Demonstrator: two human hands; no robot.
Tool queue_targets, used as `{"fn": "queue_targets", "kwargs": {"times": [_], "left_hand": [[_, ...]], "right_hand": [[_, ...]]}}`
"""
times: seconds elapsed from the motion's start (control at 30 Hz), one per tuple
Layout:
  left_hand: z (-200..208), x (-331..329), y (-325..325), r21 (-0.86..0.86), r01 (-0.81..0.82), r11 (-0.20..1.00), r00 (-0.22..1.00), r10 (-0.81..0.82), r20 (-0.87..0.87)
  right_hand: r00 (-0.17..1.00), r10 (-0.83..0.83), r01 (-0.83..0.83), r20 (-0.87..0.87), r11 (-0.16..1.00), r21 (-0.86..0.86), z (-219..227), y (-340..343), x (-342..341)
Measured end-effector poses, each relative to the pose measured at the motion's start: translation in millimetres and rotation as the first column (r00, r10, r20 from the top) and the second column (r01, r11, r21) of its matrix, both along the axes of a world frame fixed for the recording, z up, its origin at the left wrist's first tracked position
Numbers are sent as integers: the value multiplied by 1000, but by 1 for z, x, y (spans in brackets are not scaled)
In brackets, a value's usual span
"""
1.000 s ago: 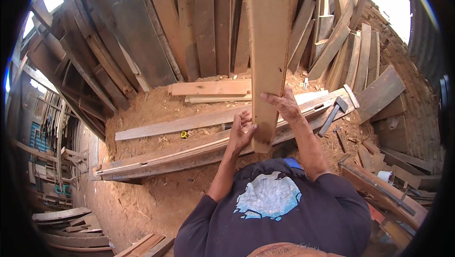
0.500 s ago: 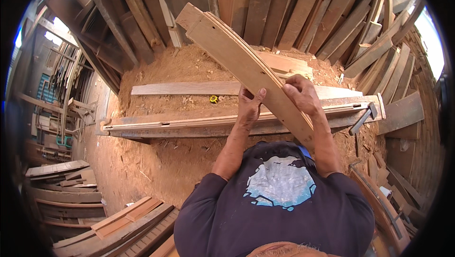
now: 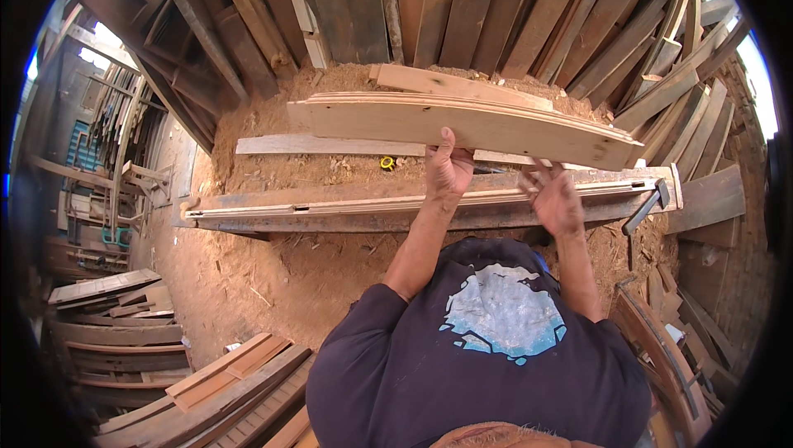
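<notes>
My left hand (image 3: pixel 450 169) grips the lower edge of a wooden board (image 3: pixel 479 128) near its middle, thumb on the face toward me. The board is held level above the sawdust, and its upper edge shows thin ridges. Close below the board's right part, my right hand (image 3: pixel 558 202) is off it with fingers spread, slightly blurred. Under both hands lies a long narrow wooden strip (image 3: pixel 363 204) with dark slots in its edge, on a wooden bench beam (image 3: pixel 347 223). At the beam's right end is a dark metal clamp (image 3: pixel 646 210).
A pale plank (image 3: pixel 322 145) and another board (image 3: pixel 446 85) lie on the sawdust beyond the beam. Beside the plank sits a small yellow round object (image 3: pixel 387 164). Many planks (image 3: pixel 471 10) lean along the back; stacked wood (image 3: pixel 120 332) stands at the left.
The board has swung from a steep slant to nearly level, farther from me. My right hand has let go of it and dropped toward the beam; my left hand still holds it.
</notes>
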State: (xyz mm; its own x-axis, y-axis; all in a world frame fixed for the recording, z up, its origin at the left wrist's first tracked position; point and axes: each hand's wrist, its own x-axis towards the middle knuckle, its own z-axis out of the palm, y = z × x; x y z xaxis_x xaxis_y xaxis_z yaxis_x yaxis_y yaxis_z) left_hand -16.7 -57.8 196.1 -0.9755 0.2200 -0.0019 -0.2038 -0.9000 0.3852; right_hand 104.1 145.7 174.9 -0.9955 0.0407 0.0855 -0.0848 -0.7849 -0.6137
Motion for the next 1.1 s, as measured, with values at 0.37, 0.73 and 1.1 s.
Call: {"fn": "queue_targets", "kwargs": {"times": [0.37, 0.73, 1.1], "left_hand": [[-41, 11, 15, 185, 178, 966, 959, -213, 189], [-56, 14, -12, 139, 139, 981, 943, -174, 284], [-78, 43, -24, -28, 445, 895, 834, -404, 376]], "right_hand": [[964, -264, 265, -27, 964, 5, 51, 20, -40], [977, -206, 202, 57, 977, 69, 51, 6, -45], [915, -369, 340, 161, 923, 182, 55, 5, -46]]}}
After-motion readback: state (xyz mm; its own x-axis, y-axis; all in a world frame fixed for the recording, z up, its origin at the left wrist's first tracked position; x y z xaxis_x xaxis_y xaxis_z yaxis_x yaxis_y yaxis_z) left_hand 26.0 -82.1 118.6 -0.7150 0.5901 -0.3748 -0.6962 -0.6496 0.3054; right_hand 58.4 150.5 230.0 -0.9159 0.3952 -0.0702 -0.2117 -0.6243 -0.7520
